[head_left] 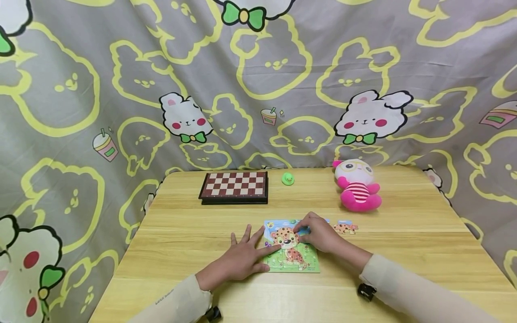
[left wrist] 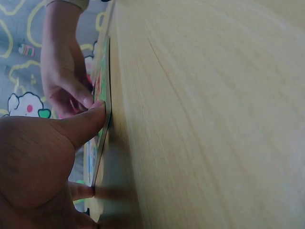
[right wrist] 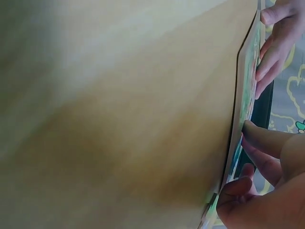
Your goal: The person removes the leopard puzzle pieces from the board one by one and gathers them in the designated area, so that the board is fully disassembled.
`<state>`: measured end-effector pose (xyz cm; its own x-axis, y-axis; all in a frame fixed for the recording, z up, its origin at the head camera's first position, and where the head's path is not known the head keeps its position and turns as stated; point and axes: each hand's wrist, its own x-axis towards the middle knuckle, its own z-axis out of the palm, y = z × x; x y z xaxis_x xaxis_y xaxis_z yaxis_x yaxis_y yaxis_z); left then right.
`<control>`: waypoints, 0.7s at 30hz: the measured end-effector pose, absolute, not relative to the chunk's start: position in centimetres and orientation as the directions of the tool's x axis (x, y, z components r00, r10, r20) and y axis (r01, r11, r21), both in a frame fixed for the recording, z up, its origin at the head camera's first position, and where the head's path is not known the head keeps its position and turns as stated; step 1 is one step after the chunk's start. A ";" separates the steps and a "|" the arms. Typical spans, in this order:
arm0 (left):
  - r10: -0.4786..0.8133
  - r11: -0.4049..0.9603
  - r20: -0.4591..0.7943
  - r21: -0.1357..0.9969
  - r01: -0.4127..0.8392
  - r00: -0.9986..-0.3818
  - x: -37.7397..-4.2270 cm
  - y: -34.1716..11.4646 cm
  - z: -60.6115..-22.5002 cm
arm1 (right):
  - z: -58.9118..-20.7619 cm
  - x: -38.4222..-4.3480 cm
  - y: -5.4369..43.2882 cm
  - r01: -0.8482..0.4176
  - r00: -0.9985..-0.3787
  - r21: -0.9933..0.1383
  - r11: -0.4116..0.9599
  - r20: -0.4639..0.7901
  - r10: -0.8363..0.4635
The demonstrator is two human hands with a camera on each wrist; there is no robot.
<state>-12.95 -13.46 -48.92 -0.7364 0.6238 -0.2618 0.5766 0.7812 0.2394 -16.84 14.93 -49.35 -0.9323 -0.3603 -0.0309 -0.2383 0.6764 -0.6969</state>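
Fingers (head_left: 269, 249) of the left hand (head_left: 239, 260) spread wide on one puzzle (head_left: 291, 252)! Right hand (head_left: 321, 234), fingers bent, touches it too, pinching or pressing I can't tell; beyond them, one chessboard (head_left: 235, 184), one green toy (head_left: 288, 179), one plush (head_left: 357, 186).

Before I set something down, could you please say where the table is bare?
Bare wood lies left of the left hand, in front of the chessboard, and right of the plush toy. Both hands crowd the puzzle, with loose pieces beside the right hand.

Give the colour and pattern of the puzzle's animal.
The animal is mostly orange with dark spots, best seen in the head view.
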 end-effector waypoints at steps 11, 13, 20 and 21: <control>0.631 0.775 -0.259 0.251 0.580 -0.732 -12.8 -13.4 -48.6 | -49.2 -17.2 14.8 -0.279 -0.924 -0.678 0.680 -0.002 -0.382; 0.631 0.775 -0.261 0.251 0.579 -0.731 -12.8 -13.4 -48.6 | -49.2 -17.2 14.8 -0.281 -0.923 -0.675 0.682 -0.004 -0.384; 0.625 0.780 -0.266 0.234 0.580 -0.734 -12.9 -13.4 -48.7 | -49.3 -17.3 14.9 -0.275 -0.921 -0.683 0.677 -0.015 -0.389; 0.625 0.781 -0.265 0.230 0.581 -0.734 -12.9 -13.4 -48.7 | -49.3 -17.3 14.9 -0.275 -0.921 -0.684 0.676 -0.015 -0.390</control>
